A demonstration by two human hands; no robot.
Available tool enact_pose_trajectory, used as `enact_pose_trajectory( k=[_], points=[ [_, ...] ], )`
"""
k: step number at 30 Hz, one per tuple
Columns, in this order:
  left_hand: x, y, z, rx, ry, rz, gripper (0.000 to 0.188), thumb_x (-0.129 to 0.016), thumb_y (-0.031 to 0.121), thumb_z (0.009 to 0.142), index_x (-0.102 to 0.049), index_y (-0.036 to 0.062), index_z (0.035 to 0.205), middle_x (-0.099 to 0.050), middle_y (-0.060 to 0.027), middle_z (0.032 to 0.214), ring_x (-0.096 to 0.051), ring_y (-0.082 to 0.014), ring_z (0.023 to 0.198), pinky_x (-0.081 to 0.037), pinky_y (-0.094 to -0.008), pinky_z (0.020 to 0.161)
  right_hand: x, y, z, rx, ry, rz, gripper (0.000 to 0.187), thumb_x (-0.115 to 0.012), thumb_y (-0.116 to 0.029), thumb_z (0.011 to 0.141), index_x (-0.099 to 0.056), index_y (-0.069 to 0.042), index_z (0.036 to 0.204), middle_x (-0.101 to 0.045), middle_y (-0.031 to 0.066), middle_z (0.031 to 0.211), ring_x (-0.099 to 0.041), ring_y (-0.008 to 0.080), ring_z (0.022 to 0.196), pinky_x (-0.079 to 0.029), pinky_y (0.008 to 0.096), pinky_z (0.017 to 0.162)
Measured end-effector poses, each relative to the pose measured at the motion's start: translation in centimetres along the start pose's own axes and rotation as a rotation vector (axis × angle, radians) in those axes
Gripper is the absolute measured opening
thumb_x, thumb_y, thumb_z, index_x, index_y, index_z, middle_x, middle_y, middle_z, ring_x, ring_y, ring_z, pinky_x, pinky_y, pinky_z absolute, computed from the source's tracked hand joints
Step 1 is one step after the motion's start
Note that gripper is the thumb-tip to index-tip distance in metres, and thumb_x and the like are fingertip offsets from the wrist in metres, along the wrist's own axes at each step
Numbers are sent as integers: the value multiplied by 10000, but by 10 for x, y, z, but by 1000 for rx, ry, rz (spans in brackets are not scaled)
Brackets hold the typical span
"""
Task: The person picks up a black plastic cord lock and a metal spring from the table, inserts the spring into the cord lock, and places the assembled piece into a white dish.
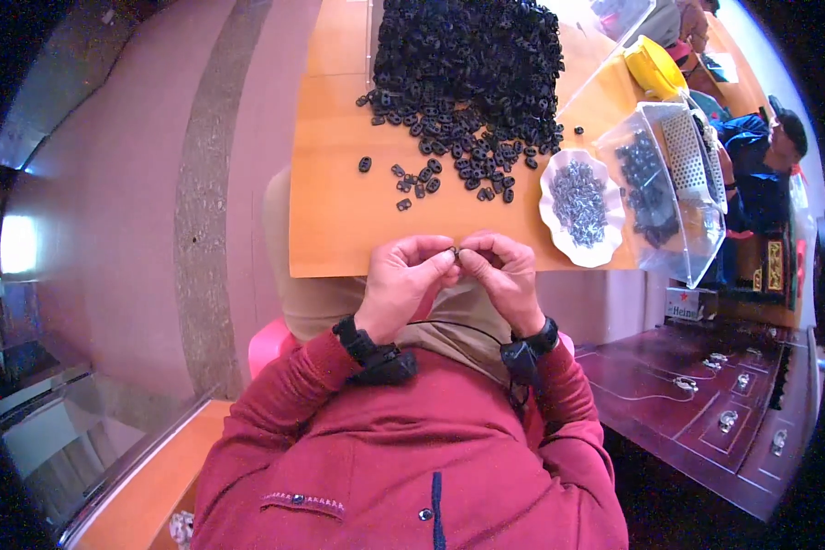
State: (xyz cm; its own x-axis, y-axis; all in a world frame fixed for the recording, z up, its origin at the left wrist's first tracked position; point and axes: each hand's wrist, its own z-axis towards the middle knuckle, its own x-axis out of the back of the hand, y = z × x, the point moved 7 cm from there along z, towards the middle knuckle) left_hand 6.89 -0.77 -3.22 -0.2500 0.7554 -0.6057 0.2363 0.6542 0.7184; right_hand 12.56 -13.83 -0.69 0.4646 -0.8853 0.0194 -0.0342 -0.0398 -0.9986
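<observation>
At an orange table (335, 229), hands (395, 284) pinch something dark (455, 252).

A small workshop by the look of it — black parts (467, 64) heaped loose on a table (330, 220), a bowl (617, 220) of metal bits (579, 202) and a clear bin (703, 249) beside it — with another person (747, 151) off to the right.

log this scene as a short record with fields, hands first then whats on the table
left hand: left hand pinching small dark piece between thumb and finger
right hand: right hand pinching the same piece
loose parts: black parts, heaped at the far side, some scattered nearer
dish: white scalloped dish, right of the hands, holding small silvery pieces
container: clear container, right of the dish, dark pieces inside
surface: orange-brown table
</observation>
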Motion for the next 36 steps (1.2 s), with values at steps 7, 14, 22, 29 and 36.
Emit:
enact_pose_trajectory(
  k=[7, 14, 22, 29, 36],
  points=[
    [1, 4, -1, 4, 20, -11, 179, -609, 41, 907, -598, -51, 1060, -674, -108, 920, -666, -138, 763, -566, -256, 724, -2, -5, 3, 0, -15, -41, 71, -646, 11, 858, -658, 34, 923, -662, 47, 858, -619, 93, 771, -513, 227, 691],
    [3, 6, -1, -7, 37, -9, 171, -629, 43, 889, -627, -25, 1045, -673, -82, 871, -647, -136, 763, -567, -281, 717, 2, -12, 8, -37, 4, -16, 88, -653, -14, 870, -655, 27, 948, -669, 29, 795, -620, 78, 705, -514, 215, 640],
    [8, 5, -2, 12, 109, 16, 157, -634, 27, 878, -619, -30, 1023, -655, -94, 863, -649, -157, 751, -596, -328, 710, 28, -36, 23, 354, 357, -959, 196, -635, -67, 843, -643, 41, 1007, -637, 119, 760, -608, 185, 599, -481, 317, 556],
    [8, 3, -1, 17, 92, -20, 144, -637, 25, 875, -618, -27, 1008, -655, -95, 862, -650, -157, 751, -596, -326, 710, 25, -33, 26, 276, 380, -1243, 235, -614, -125, 859, -635, 6, 1052, -604, 162, 800, -612, 323, 719, -491, 406, 653],
    [5, 5, -2, 10, 82, -24, 148, -638, 32, 876, -609, -30, 1007, -651, -93, 849, -648, -154, 735, -589, -313, 684, 20, -41, 16, 392, 357, -1151, 123, -660, -89, 813, -658, -19, 914, -625, 135, 842, -625, 303, 722, -498, 382, 644]
  ],
)
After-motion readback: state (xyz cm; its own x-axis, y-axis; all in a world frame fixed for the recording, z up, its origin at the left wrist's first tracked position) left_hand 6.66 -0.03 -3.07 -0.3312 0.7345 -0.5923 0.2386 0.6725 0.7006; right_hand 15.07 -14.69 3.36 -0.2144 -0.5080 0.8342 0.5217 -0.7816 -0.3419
